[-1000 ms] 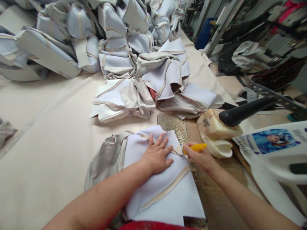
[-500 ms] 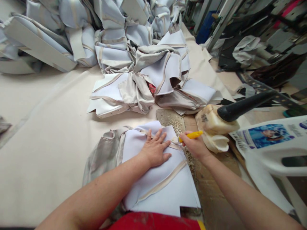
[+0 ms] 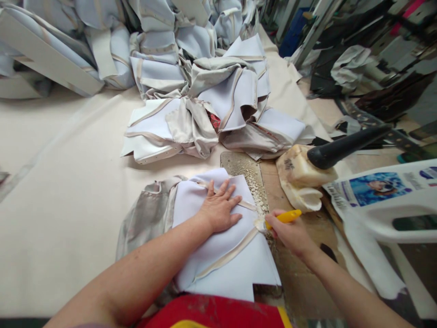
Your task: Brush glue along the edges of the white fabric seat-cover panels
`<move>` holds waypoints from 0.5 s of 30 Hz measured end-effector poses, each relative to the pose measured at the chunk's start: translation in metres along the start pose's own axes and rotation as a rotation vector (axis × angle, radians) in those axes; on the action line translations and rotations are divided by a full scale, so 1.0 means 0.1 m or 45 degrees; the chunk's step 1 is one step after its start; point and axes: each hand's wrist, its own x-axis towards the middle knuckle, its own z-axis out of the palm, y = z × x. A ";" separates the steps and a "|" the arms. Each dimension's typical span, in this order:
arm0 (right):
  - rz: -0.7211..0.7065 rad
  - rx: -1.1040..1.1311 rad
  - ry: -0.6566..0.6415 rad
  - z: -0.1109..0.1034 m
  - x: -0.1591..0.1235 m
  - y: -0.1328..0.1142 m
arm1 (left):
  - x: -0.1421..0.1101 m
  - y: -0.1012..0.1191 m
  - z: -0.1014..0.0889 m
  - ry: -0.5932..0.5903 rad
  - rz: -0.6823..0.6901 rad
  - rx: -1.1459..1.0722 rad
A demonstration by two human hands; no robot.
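Observation:
My left hand (image 3: 219, 208) lies flat with spread fingers on a pale lilac padded fabric piece (image 3: 221, 250) edged with beige strips, pressing it to the table. My right hand (image 3: 290, 232) is closed round a yellow-handled brush (image 3: 283, 217); its tip touches the beige strip at the right edge of the piece, over a stained board. A grey lining hangs out at the left side of the piece.
A cut-open cream plastic jug (image 3: 302, 182) with a black handle (image 3: 344, 146) resting in it sits right of the brush. A heap of similar lilac and beige pieces (image 3: 205, 109) lies behind. A white plastic chair with newspaper (image 3: 385, 200) stands at right. Beige cloth (image 3: 61, 182) covers the table.
My right hand has drawn the brush down and toward me along the beige strip at the piece's right edge. My left hand stays pressed flat on the piece.

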 end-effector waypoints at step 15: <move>0.003 0.000 -0.033 0.00 -0.37 0.03 | 0.03 0.05 -0.07 -0.040 -0.024 0.026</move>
